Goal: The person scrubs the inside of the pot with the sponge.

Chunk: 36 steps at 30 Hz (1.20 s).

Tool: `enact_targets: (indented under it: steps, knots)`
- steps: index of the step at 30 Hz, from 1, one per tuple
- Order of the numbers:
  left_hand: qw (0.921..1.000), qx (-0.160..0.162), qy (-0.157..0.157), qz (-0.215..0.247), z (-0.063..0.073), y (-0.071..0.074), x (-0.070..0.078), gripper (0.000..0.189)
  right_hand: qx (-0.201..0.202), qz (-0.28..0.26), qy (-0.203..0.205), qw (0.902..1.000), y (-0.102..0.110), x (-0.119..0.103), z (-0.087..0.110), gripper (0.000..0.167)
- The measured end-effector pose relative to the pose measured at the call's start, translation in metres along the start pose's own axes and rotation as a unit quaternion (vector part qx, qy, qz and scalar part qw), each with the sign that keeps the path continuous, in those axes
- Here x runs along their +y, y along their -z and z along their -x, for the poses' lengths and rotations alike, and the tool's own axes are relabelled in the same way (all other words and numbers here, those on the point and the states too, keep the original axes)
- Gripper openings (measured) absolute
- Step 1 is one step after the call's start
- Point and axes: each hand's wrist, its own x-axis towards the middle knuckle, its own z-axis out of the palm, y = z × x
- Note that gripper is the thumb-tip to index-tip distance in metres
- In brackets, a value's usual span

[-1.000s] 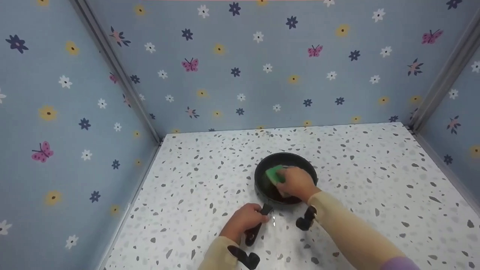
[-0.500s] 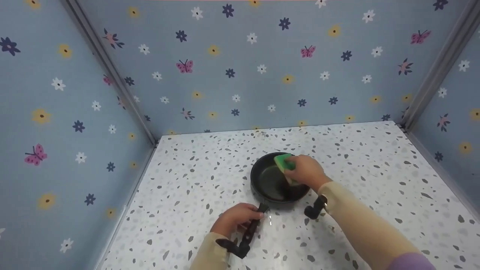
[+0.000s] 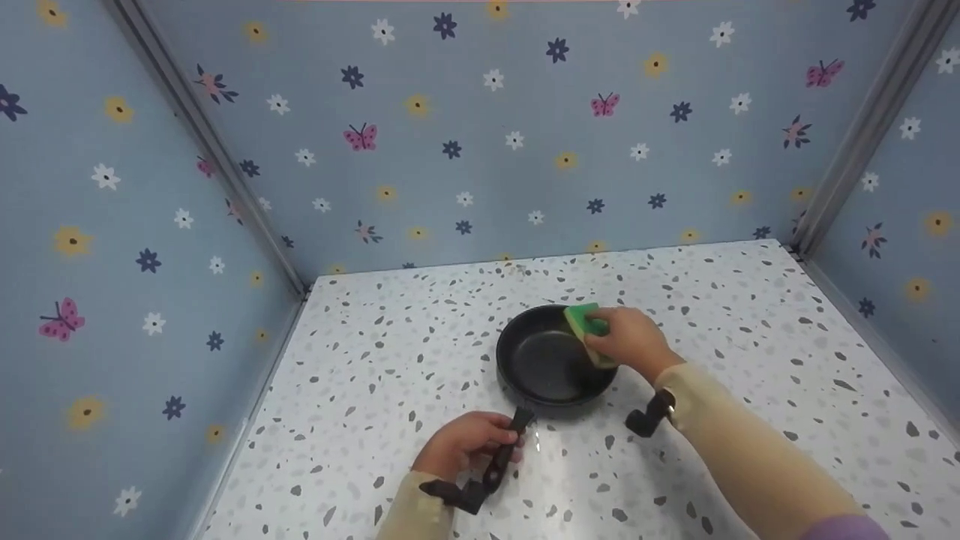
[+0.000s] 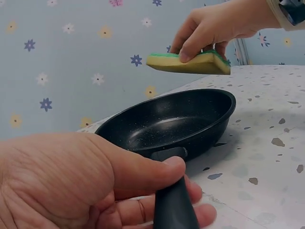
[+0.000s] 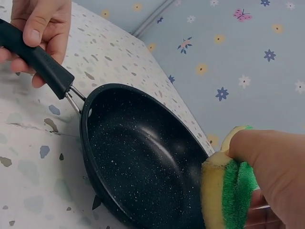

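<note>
A black speckled frying pan (image 3: 551, 360) stands on the table, its inside bare. My left hand (image 3: 469, 442) grips the pan's black handle (image 4: 174, 205), thumb on top and fingers below. In my right hand (image 3: 634, 341) is a green and yellow sponge (image 3: 583, 322), pinched between thumb and fingers. The left wrist view shows the sponge (image 4: 190, 63) raised above the pan's far rim, apart from it, with its yellow side down. In the right wrist view the sponge (image 5: 214, 195) hides part of the pan's rim.
The white speckled table (image 3: 390, 337) meets blue flowered walls (image 3: 465, 112) at the back and on both sides. Grey metal strips (image 3: 210, 150) run up the corners. Dark straps with camera mounts (image 3: 651, 412) sit at both wrists.
My right hand has lifted the sponge from the pan's inside and moved it right, to over the right rim. The left hand keeps holding the handle. The head view has shifted slightly.
</note>
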Motion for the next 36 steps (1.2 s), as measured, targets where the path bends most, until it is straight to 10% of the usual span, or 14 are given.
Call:
enact_targets:
  steps: [16,36]
  knots:
    - [0.9969,0.014,-0.055,0.055,0.000,-0.005,0.007,0.031,0.025,-0.021,-0.020,0.9993,0.031,0.019,0.005,0.055]
    - [0.9892,0.054,-0.105,0.087,0.052,0.049,-0.007,0.036,0.016,-0.003,-0.104,0.9944,0.051,0.073,0.017,0.064]
